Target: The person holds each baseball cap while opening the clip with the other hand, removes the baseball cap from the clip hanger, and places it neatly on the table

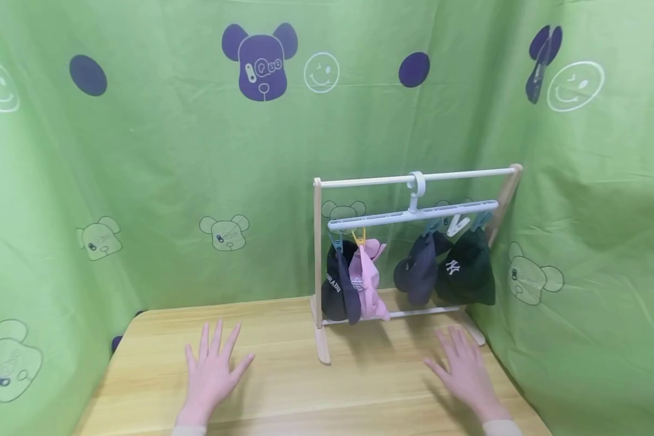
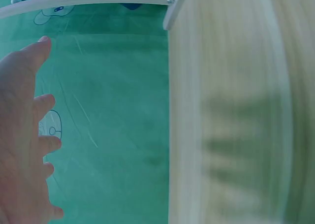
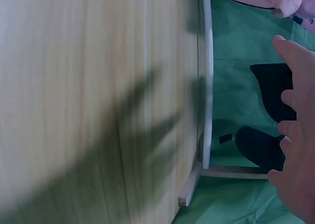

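Note:
My left hand [image 1: 211, 372] is over the left half of the wooden table [image 1: 283, 387], fingers spread and holding nothing. On the right, my right hand [image 1: 463, 369] also has its fingers spread, in front of the rack's right foot. A wooden rack [image 1: 317, 254] stands at the back right. From its top bar hangs a pale blue hanger [image 1: 414, 215] with clips. Clipped to it are a dark cap with white lettering [image 1: 335, 290], a pink cap [image 1: 366, 278], a dark greyish cap [image 1: 418, 269] and a dark green cap [image 1: 471, 272] with a white emblem.
A white clip [image 1: 458, 225] on the hanger holds no cap. Green curtains [image 1: 158, 151] with printed bears and smiley faces surround the table at the back and sides. The rack's lower bar [image 1: 425, 312] runs just above the table's back edge.

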A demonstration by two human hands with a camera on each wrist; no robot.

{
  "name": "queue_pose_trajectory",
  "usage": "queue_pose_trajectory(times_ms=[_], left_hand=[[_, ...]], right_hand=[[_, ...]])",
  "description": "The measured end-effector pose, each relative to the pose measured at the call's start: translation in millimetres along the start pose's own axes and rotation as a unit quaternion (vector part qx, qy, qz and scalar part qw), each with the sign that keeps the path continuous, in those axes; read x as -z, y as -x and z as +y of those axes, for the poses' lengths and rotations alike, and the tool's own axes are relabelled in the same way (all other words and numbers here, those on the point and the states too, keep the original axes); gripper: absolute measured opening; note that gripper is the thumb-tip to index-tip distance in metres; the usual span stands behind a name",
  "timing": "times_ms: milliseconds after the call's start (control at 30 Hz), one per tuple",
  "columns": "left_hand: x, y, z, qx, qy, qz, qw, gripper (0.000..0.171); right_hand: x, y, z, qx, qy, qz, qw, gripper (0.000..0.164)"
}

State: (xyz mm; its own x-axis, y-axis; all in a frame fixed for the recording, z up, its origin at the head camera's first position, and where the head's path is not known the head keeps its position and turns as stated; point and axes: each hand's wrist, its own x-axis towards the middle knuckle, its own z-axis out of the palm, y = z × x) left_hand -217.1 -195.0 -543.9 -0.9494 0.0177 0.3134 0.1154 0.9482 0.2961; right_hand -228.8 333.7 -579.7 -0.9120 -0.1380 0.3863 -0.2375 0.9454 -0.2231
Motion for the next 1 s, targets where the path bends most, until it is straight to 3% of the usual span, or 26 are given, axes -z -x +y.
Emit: queue_pose_trajectory(times_ms=[400,700,1000], left_hand=[[10.2,-18.0,20.6,-0.022,0.031,0.024,0.9990,0.075],[15.6,-35.9,35.3,-0.046,0.019,0.031,0.9983,0.077],[24.5,-49.0,52.9,-0.075,0.025,0.049,0.9957,0.074]], right_hand=[[18.8,-9.9,10.2,0.002,0.026,0.044,0.999,0.079],[41.5,-18.8,15.8,0.009,0.036,0.046,0.998,0.080],[61.5,-24.4,21.1,0.031,0.051,0.075,0.995,0.082]])
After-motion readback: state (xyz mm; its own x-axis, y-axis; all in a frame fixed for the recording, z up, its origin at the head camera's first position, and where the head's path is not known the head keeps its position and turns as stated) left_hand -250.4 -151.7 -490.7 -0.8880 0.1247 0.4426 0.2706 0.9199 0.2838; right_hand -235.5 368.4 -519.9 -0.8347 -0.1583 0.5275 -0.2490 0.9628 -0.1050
